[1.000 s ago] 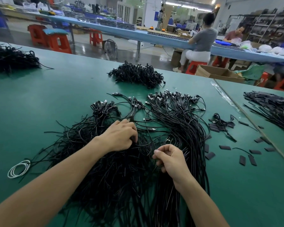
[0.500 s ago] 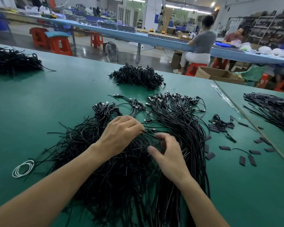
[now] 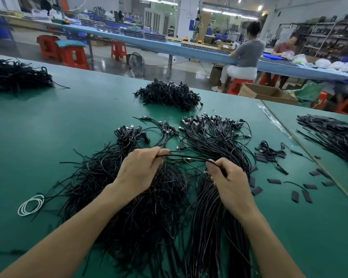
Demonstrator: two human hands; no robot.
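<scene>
Between left hand [image 3: 140, 171] and right hand [image 3: 230, 182], black cable [image 3: 189, 157] above cable pile [image 3: 149, 217].

No readable text, labels, numbers — anywhere in view.

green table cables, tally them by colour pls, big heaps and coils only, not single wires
black heaps: 4 (far-left heap, far-middle heap, near heap, right-table heap)
white coil: 1
total: 5
</scene>
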